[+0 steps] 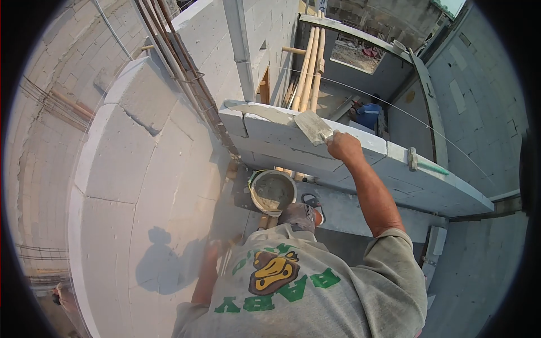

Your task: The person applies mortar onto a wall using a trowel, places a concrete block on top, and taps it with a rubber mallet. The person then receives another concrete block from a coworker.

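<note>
My right hand grips the handle of a trowel, its flat blade resting at the top of a low wall of pale blocks. Grey mortar is spread along the wall's top to the left of the blade. My left hand hangs low beside my body, smeared by motion, so its fingers cannot be made out. Below the wall, near my leg, stands a bucket with grey mortar inside. A mallet with a green handle lies on the wall's top at the right.
Close on my left rises a pale block wall. Steel bars stand upright at the corner. A thin string runs above the low wall. Beyond it are bamboo poles and a crouching person in blue. Another person shows at lower left.
</note>
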### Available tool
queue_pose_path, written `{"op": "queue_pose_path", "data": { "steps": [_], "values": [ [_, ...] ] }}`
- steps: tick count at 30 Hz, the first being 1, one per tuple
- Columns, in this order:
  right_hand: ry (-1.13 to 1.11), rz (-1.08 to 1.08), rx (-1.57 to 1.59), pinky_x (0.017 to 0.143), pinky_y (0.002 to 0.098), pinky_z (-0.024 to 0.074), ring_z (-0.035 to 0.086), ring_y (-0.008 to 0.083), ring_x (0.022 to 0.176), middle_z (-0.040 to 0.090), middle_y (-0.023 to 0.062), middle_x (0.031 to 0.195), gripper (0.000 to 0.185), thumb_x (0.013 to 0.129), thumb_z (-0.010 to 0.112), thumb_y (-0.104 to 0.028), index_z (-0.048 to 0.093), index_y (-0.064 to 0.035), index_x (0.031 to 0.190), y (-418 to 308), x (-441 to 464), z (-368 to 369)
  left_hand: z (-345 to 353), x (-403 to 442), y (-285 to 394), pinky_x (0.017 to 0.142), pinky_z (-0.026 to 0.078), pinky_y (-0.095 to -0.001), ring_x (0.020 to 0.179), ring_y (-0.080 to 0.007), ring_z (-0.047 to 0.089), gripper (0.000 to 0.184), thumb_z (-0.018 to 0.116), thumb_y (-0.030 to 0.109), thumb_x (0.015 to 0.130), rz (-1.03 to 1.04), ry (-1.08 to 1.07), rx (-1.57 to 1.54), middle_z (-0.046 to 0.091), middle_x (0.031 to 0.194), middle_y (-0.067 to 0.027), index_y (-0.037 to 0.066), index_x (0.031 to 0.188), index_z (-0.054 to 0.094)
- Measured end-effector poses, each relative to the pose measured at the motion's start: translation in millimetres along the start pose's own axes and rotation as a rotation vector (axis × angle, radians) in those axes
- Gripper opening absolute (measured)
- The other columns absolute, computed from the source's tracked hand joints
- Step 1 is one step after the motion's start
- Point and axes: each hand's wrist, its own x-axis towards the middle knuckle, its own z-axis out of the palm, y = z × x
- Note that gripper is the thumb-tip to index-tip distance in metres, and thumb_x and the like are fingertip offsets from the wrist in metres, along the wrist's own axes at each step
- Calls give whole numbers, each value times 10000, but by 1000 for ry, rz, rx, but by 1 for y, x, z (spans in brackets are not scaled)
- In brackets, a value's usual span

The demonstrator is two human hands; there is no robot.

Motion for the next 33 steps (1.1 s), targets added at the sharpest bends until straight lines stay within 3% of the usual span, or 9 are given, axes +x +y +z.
{"op": "queue_pose_path", "data": {
  "steps": [6, 13, 16, 19, 21, 22, 25, 28, 33],
  "values": [
    [-62, 8, 23, 839, 399, 516, 651, 325, 993, 668, 207, 1046, 305, 814, 546, -227, 685, -31, 1002, -20, 21, 20, 6, -33, 58, 702, 477, -347, 801, -227, 638, 411, 680, 312, 787, 47, -71, 98, 680, 910, -125, -16, 1035, 665],
    [-91, 108, -114, 838, 387, 520, 663, 301, 980, 677, 187, 1043, 333, 787, 550, -193, 683, -42, 1053, 41, 4, 0, 2, -42, 55, 695, 487, -369, 795, -247, 639, 451, 686, 345, 781, 26, -59, 84, 681, 915, -128, -14, 1054, 659],
    [-72, 166, -98, 846, 391, 518, 660, 307, 983, 675, 192, 1042, 336, 788, 551, -194, 679, -44, 1060, 59, -7, 7, -1, -59, 69, 696, 485, -371, 780, -237, 635, 448, 686, 345, 785, -40, -153, 24, 677, 895, -119, -9, 1058, 659],
    [-63, 214, -42, 851, 401, 514, 656, 321, 984, 673, 199, 1037, 343, 801, 545, -203, 659, -37, 1079, 68, -20, 18, 2, -57, 79, 669, 486, -374, 769, -228, 626, 433, 688, 336, 792, 134, -218, 90, 671, 882, -112, -12, 1048, 659],
    [-58, 239, -9, 853, 410, 512, 652, 333, 983, 672, 204, 1034, 347, 811, 540, -212, 645, -30, 1087, 73, -29, 29, 13, -34, 75, 633, 492, -373, 779, -215, 625, 368, 688, 321, 799, -110, -199, -18, 667, 880, -105, 11, 998, 671],
    [-40, 250, 33, 852, 422, 509, 647, 349, 981, 668, 214, 1029, 346, 827, 535, -235, 632, -26, 1084, 74, -32, 34, 15, -14, 66, 633, 492, -373, 779, -215, 625, 368, 688, 321, 799, -110, -202, -12, 667, 880, -105, 11, 998, 671],
    [-16, 278, 110, 848, 448, 502, 637, 377, 974, 662, 231, 1014, 356, 855, 527, -281, 610, -17, 1078, 72, -48, 49, 13, 22, 55, 597, 504, -336, 759, -194, 630, 302, 680, 280, 810, 24, -304, 156, 654, 873, -88, 34, 983, 660],
    [-13, 287, 144, 836, 470, 493, 633, 398, 947, 658, 243, 980, 382, 875, 529, -321, 580, -1, 1077, 73, -76, 68, 16, 24, 75, 583, 512, -296, 726, -174, 637, 278, 667, 240, 823, 14, -299, -81, 640, 862, -70, 34, 1007, 636],
    [-68, 325, 135, 830, 485, 483, 628, 404, 941, 653, 253, 953, 391, 890, 532, -349, 552, 5, 1055, 78, -101, 60, 19, 14, 75, 481, 421, -236, 657, -150, 618, 275, 660, 256, 829, 17, -284, -14, 631, 819, -39, 58, 1018, 637]
  ]
}}
